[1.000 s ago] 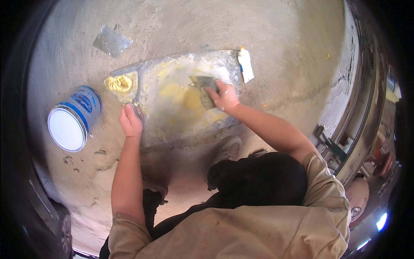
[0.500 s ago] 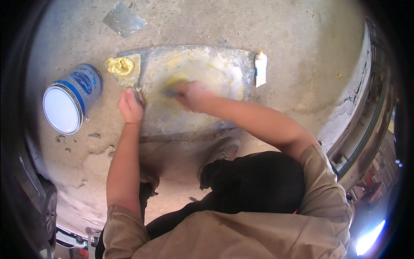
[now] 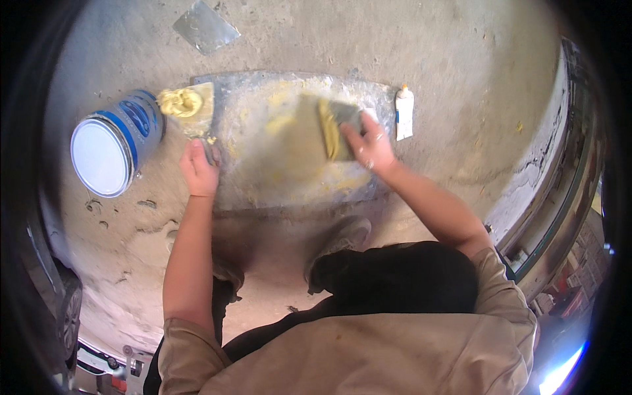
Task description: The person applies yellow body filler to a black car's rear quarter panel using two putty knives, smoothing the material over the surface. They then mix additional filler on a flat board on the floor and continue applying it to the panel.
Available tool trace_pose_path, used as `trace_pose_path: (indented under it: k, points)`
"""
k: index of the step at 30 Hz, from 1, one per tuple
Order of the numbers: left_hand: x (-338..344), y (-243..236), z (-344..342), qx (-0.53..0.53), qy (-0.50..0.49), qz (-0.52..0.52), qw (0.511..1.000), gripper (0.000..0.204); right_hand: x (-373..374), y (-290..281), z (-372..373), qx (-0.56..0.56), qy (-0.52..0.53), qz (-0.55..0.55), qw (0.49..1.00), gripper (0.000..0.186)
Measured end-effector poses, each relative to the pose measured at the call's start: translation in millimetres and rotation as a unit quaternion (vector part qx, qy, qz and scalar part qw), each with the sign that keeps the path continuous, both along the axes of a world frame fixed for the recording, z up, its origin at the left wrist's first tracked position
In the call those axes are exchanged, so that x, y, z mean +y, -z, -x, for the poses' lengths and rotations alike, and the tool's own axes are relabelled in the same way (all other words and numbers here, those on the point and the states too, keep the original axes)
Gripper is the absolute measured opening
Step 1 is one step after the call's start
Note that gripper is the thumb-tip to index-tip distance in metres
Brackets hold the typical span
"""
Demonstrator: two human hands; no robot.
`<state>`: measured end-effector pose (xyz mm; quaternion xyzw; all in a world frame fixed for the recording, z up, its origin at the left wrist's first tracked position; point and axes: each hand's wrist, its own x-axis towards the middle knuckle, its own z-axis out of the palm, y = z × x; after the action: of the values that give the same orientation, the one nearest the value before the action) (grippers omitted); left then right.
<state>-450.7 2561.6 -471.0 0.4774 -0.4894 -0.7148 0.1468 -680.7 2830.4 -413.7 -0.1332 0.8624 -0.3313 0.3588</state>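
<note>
My left hand is closed around the handle of a putty knife. A thick mound of yellow putty sits on its broad blade, just off the left edge of a smeared grey panel. Over the right part of that panel, my right hand grips a flat, dark grey putty spreader, a little blurred by motion. Yellow putty coats the spreader's left edge. Whether the spreader touches the panel I cannot tell. Pale and yellow streaks mark the panel's surface.
Left of the panel, a blue and white can lies tilted on the concrete floor. A white tube with an orange cap is by the panel's right edge. Farther off rests a square grey sheet. My shoe is close to the panel's near edge.
My right hand has swept to the right with the spreader, from mid-panel to its right part, and the putty edge now shows. The left hand keeps its hold; the whole view has shifted slightly.
</note>
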Motion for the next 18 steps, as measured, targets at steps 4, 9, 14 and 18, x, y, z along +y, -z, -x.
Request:
trace_pose_path:
  k: [4, 9, 14, 18]
  points:
    - [1.8, -4.1, -12.4, -0.011, -0.036, 0.047, 0.998, 0.033, -1.5, 13.6, 21.3, 0.092, 0.028, -0.067, 0.993, 0.032]
    - [13.3, -1.4, -28.8, -0.061, -0.062, 0.070, 0.994, 0.032, -43.8, 22.9, 19.4, 0.113, -0.023, -0.061, 0.992, 0.031]
    - [26.9, 12.1, -41.4, -0.047, -0.024, 0.145, 0.988, 0.030, -95.1, 24.3, 16.5, 0.083, -0.143, -0.012, 0.986, 0.032]
    - [30.2, 16.9, -41.6, -0.070, -0.002, 0.163, 0.984, 0.033, -134.0, 22.1, 5.0, 0.037, -0.295, -0.008, 0.955, 0.030]
